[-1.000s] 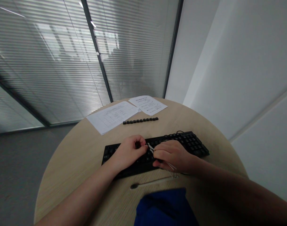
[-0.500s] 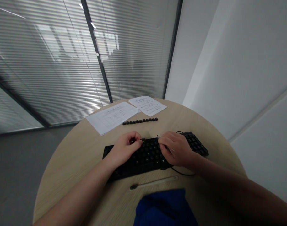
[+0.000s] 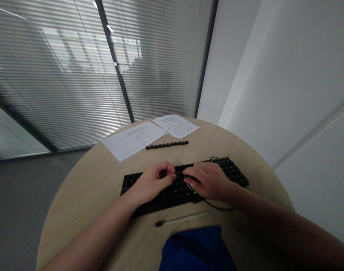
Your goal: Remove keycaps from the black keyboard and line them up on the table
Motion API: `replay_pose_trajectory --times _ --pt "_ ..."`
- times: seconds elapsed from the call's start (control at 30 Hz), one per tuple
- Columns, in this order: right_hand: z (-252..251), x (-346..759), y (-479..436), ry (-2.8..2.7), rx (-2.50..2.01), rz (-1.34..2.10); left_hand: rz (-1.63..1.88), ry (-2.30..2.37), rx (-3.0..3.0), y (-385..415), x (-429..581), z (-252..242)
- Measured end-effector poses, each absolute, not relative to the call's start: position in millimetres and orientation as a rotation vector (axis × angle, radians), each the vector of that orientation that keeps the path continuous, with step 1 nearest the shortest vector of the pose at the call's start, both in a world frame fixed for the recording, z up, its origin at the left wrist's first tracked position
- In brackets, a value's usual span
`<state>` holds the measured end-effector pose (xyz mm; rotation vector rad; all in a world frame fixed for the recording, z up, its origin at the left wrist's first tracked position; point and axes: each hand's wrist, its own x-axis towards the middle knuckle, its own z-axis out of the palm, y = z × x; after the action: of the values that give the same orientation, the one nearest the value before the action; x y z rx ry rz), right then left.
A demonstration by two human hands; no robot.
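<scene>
A black keyboard (image 3: pixel 157 199) lies across the table under both my hands. My left hand (image 3: pixel 157 180) is over its middle, thumb and fingers pinched together just above the keys. What they pinch, if anything, is too dark and small to make out. My right hand (image 3: pixel 207 180) is curled over the keys to the right, its fingertips close to those of my left. A thin, shiny wire tool (image 3: pixel 191 186) shows beneath its fingers, the rest hidden in the hand. Behind the keyboard several loose black keycaps (image 3: pixel 168 144) stand in a row.
Two printed sheets, a left paper (image 3: pixel 132 140) and a right paper (image 3: pixel 176 126), lie at the far side of the round wooden table (image 3: pixel 84 199). In front of the keyboard is a long-handled brush (image 3: pixel 186 218). A blue cloth (image 3: pixel 196 248) is at the near edge.
My left hand has shifted slightly right and nearer me, away from the keyboard's back edge. My right fingers have moved left and down, bringing the wire tool lower over the keys.
</scene>
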<state>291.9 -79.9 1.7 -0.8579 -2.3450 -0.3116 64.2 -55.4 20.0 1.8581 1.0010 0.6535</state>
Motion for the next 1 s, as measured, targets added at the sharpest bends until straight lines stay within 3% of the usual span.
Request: replay_pose_trajectory --times 0.57,0.77,1.0 --pt "-4 283 -82 -2.354 -0.877 -0.223 0.626 1.027 1.934 -65 74 22" --pt "3 311 -56 -2.259 -1.11 -0.201 0.712 1.171 2.198 -57 63 24" --pt "-6 371 56 -2.216 -1.618 0.281 0.535 1.347 2.497 -34 46 2"
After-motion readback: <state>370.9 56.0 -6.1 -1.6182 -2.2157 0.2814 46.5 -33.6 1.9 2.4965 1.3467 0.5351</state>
